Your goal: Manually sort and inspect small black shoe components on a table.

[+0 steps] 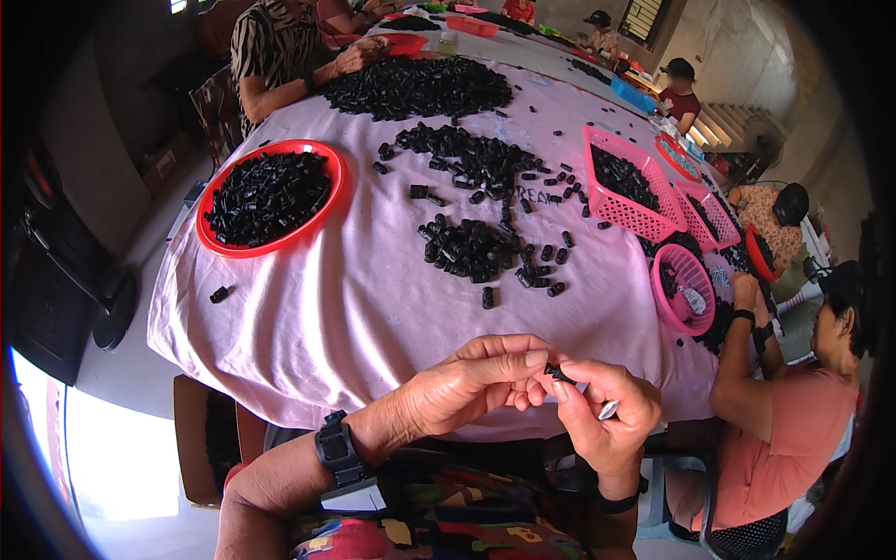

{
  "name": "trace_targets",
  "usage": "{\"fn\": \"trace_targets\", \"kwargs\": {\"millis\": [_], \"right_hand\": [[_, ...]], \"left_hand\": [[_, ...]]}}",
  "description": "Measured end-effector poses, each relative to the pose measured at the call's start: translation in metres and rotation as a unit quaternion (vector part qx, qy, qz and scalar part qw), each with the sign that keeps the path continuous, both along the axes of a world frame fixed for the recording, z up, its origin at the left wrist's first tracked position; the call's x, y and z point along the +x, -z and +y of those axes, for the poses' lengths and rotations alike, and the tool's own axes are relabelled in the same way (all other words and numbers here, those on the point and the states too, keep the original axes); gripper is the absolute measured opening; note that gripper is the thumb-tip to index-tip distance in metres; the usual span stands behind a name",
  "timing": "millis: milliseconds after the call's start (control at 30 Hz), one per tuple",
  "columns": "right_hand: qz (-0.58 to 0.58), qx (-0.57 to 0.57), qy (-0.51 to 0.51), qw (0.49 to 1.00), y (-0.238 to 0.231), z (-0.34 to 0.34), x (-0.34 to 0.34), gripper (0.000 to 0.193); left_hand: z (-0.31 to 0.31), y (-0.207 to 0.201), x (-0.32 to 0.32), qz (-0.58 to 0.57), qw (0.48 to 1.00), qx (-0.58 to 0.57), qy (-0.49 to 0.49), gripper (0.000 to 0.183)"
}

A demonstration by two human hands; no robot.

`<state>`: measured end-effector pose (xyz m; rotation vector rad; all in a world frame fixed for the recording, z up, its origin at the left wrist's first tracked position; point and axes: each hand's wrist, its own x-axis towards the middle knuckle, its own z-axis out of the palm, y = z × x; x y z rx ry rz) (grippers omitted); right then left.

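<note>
In front of my chest, just off the table's near edge, a small black plastic part (558, 373) is pinched between both hands. My left hand (481, 375) grips it with thumb and forefinger. From the other side, the thumb and fingertips of my right hand (611, 411) close on it. A small silvery piece (609, 410) pokes out between the right hand's curled fingers; its kind is not clear. Beyond my hands lies a loose heap of similar black plastic parts (467, 247), with more strewn around it.
A red basin (338, 191) full of black parts stands left on the pink cloth (373, 280). Pink baskets (644, 222) and a round pink basket (686, 317) stand right. A larger black heap (420, 89) lies farther off. Several people sit around the table, one close at my right (793, 401).
</note>
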<state>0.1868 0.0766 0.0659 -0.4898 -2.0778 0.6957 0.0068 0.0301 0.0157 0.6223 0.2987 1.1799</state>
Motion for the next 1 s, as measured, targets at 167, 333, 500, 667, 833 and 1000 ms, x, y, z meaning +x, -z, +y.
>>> {"fn": "trace_targets", "kwargs": {"millis": [167,333,500,667,833,1000], "right_hand": [[-0.012,-0.013,-0.003,1.000,-0.005,-0.001,0.000,0.023],[-0.013,-0.034,0.005,0.999,-0.003,0.001,0.003,0.023],[-0.006,-0.030,-0.014,0.999,-0.001,0.002,0.000,0.023],[-0.023,-0.037,-0.016,0.999,-0.001,0.002,0.000,0.021],[0.030,-0.079,-0.032,0.996,0.006,0.005,0.000,0.021],[0.017,-0.053,-0.044,0.997,-0.001,0.003,0.000,0.020]], "left_hand": [[-0.002,-0.003,0.000,0.008,1.000,-0.021,-0.008,0.030],[-0.001,-0.006,0.000,0.015,1.000,-0.008,-0.012,0.029],[-0.003,-0.004,0.001,0.028,0.999,-0.023,-0.029,0.025],[-0.001,-0.001,-0.001,0.030,0.999,-0.006,-0.024,0.025],[-0.001,-0.005,0.001,0.024,0.999,-0.012,-0.024,0.025],[-0.003,-0.004,0.002,0.059,0.997,-0.004,-0.041,0.025]]}}
